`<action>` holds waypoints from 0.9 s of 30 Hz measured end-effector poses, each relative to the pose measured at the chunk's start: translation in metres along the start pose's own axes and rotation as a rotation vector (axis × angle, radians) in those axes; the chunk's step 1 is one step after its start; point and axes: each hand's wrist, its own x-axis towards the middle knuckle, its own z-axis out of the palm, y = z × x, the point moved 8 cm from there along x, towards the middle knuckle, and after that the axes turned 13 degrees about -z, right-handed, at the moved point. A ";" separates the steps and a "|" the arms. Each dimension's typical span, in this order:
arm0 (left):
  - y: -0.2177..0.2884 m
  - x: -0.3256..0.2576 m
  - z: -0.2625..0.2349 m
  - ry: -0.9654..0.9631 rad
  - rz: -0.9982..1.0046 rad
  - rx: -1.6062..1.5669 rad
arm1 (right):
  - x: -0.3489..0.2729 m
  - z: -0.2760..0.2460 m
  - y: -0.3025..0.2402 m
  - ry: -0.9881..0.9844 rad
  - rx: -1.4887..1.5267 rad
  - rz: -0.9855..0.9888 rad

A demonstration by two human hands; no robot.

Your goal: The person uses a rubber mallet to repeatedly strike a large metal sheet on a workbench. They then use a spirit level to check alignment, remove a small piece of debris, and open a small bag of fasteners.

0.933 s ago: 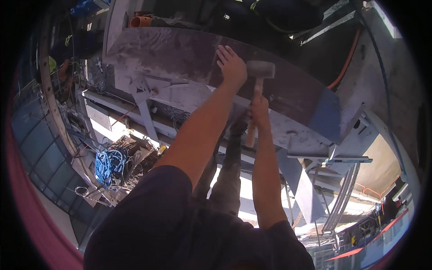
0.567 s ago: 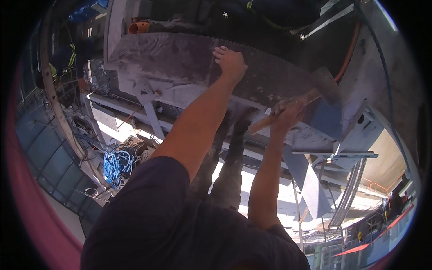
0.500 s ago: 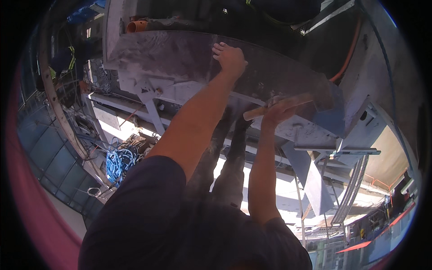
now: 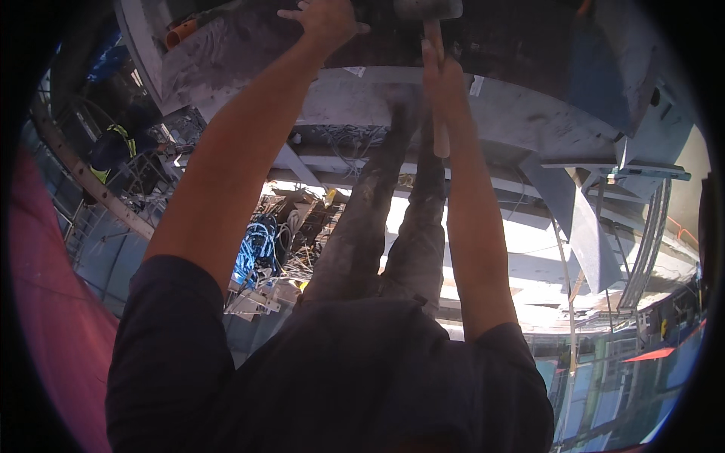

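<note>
My right hand [image 4: 444,79] is closed round the wooden handle of a mallet [image 4: 429,9]. Its blocky grey head points away from me at the top edge, and the handle's end sticks out below my fist. Off to the left, my left hand [image 4: 326,23] has its fingers spread over a dusty dark panel [image 4: 238,64]. Whether the palm presses on the panel I cannot tell. The panel's pale near edge [image 4: 377,74] runs below both hands. The mallet's head is over the dark area of the panel, and I cannot tell whether it touches.
An orange pipe end [image 4: 180,34] lies at the far left. Below are a coil of blue rope [image 4: 255,249], loose cables and scrap. A metal bracket [image 4: 649,172] and a grey sheet [image 4: 581,226] stand at the right. A person in dark clothes [image 4: 117,149] is at the left.
My right hand has swung the mallet from lying crosswise to pointing away from me, with its head now in sight. My left hand sits farther up and left in the view, which has shifted.
</note>
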 end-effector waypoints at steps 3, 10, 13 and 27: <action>-0.002 -0.002 -0.004 0.003 -0.008 0.014 | -0.002 -0.004 -0.009 0.021 0.021 0.014; -0.013 -0.006 -0.005 0.045 -0.022 -0.048 | -0.030 -0.033 -0.086 0.308 0.418 -0.017; -0.012 -0.001 -0.003 0.065 -0.024 -0.081 | -0.031 -0.005 -0.042 0.336 0.200 -0.072; -0.029 0.010 0.047 0.297 0.116 -0.082 | -0.005 0.043 -0.036 -0.094 -0.060 0.004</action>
